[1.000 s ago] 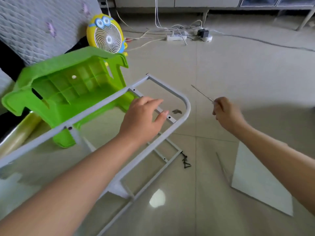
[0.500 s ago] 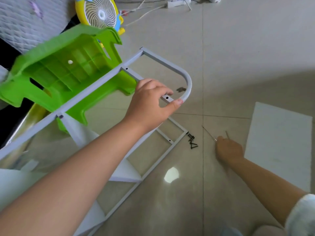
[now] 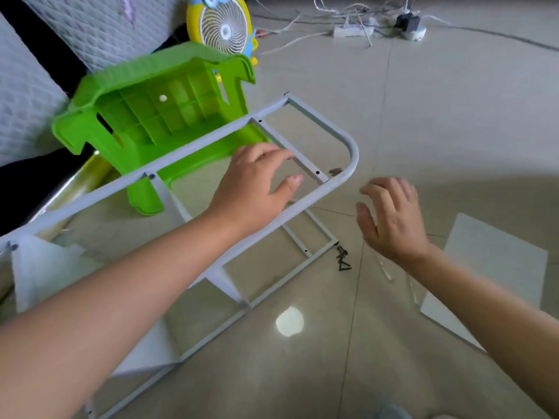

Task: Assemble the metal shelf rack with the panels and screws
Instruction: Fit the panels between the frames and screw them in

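**Currently: left hand on rack frame, right hand free**

We see the grey rack frame (image 3: 332,134) running from 8 o'clock up to 1 o'clock, its rounded end raised above the floor. A second side frame (image 3: 314,255) lies lower, just past centre toward 5 o'clock. White shelf panels (image 3: 45,267) join the two at 8 o'clock.

The green stool (image 3: 151,116) lies tipped on its side at 10 o'clock, touching the raised frame from behind. A loose white panel (image 3: 496,267) lies flat on the floor at 4 o'clock, apart from the rack.

Our left hand (image 3: 254,189) is at centre, fingers curled over a cross rail of the raised frame, thumb on its near side. How tight, we cannot tell. Our right hand (image 3: 393,219) hovers at 3 o'clock, fingers spread, holding nothing, blurred.

The black screws (image 3: 343,260) sit in a small pile on the floor by the lower frame's corner, between the hands.
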Demonstrator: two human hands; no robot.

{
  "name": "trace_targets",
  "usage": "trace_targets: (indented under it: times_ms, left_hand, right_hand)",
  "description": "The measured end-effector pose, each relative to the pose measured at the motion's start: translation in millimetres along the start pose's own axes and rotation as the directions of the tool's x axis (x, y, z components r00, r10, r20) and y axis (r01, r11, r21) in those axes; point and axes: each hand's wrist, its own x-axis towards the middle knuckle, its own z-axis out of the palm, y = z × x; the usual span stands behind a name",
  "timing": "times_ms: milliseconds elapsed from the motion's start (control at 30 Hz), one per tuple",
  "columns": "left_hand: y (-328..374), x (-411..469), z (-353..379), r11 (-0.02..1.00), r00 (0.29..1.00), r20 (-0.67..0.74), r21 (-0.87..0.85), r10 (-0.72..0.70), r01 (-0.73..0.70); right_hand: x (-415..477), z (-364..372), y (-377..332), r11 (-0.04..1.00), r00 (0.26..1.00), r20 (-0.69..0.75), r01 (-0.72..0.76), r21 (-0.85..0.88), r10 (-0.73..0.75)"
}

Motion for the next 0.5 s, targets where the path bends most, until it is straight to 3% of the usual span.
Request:
trace_targets:
  times_ms: [133, 233, 333, 400, 500]
  left_hand:
    - [-27, -48, -32, 0.987, 0.999, -0.026, 0.157, 0.035, -0.030]
    - [-38, -91, -53, 0.953, 0.993, -0.101, 0.302, 0.061, -0.028]
    - [-41, -136, -67, 0.924, 0.999, -0.017, 0.381, 0.039, -0.030]
    - [-37, -159, -71, 0.892, 0.997, 0.071, 0.452, -0.029, -0.007]
    - [-31, -164, -78, 0.818, 0.934, 0.165, 0.546, -0.317, 0.181]
  right_hand:
    - [41, -11, -57, 0.915, 0.932, -0.076, 0.363, 0.176, -0.355]
    - [53, -1, -92, 0.855, 0.871, 0.019, 0.479, 0.198, -0.492]
    - [60, 8, -114, 0.798, 0.794, 0.168, 0.527, 0.292, -0.585]
    - [64, 12, -120, 0.767, 0.747, 0.216, 0.549, 0.331, -0.628]
    - [69, 15, -123, 0.735, 0.710, 0.212, 0.601, 0.315, -0.671]
